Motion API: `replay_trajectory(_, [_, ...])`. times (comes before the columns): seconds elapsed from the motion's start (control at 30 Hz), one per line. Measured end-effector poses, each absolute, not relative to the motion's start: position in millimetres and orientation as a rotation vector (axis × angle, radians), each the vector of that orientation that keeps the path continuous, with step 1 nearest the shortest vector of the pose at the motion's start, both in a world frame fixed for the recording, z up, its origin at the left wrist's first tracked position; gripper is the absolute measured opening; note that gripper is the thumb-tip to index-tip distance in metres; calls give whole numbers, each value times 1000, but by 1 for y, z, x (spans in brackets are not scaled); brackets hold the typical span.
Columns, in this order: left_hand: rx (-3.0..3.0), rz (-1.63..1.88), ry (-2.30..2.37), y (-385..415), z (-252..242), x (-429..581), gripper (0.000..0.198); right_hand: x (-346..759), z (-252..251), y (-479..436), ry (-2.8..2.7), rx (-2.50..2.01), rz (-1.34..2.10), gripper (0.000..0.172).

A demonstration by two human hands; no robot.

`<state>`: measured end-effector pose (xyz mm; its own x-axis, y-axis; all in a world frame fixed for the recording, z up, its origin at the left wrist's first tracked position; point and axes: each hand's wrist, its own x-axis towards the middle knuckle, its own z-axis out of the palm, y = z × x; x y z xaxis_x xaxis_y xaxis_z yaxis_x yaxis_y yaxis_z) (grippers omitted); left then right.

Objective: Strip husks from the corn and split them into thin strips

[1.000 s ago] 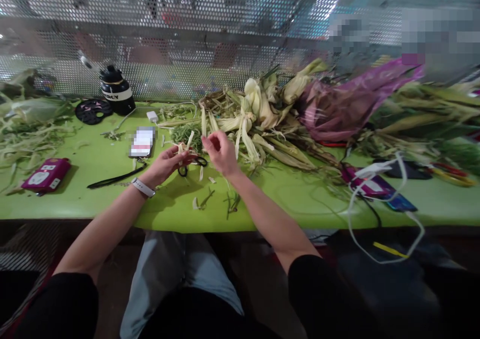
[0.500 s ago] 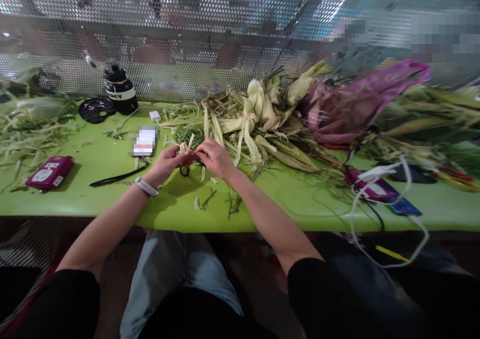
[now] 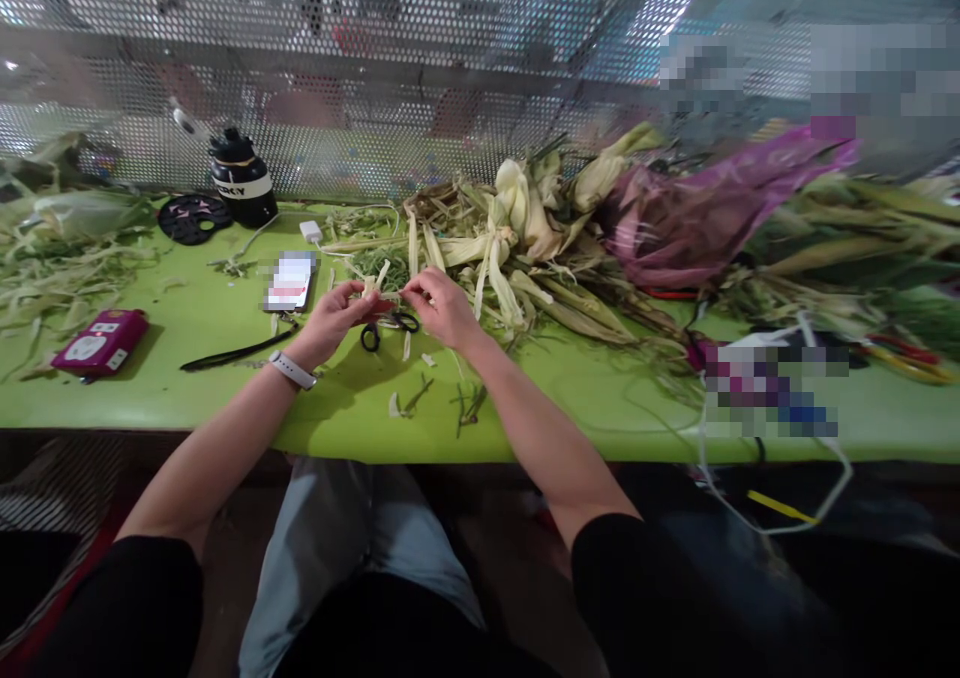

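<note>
My left hand is closed on a pale strip of corn husk, its end sticking up above the fingers. My right hand is a short way to the right, with thumb and forefinger pinched together; whatever thin thing lies between them is too small to name. Below and between the hands are the black handles of scissors on the green tabletop. Just behind the hands is a small heap of thin green strands. Husk scraps and thin stems lie nearer the front edge.
Dried corn husks are piled behind, with a purple plastic bag to their right. Leftward are a phone, a magenta device, a black bottle and more husk shreds. A white cable hangs over the front edge.
My right hand has drawn away to the right from my left hand, opening a gap that shows more of the scissors' handles. The left hand has barely moved.
</note>
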<state>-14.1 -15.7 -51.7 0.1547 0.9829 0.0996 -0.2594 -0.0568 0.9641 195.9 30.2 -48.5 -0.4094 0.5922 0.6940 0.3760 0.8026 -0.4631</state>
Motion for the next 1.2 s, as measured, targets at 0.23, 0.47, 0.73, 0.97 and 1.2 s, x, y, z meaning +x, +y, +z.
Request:
replay_trajectory(0.23, [1216,1427,833,-14,-55,-9,38,178,-50,4,-1975,-901,589,32])
replay_trajectory(0.47, [1227,1339,827,-20,-54,1,42,156,-74,5,-1945,-751,1127,40])
replay_trajectory(0.73, [1243,1314,869,-21,-52,-4,40,161,-72,6,-1918,-640,1473,40])
replay_trajectory(0.97, [1207,1345,824,-20,-49,-9,37,160,-64,-4,-1963,-667,1634,38])
replay_trajectory(1.2, [1174,1291,897,-22,-43,-13,38,169,-50,-2,-1935,-792,1582,40])
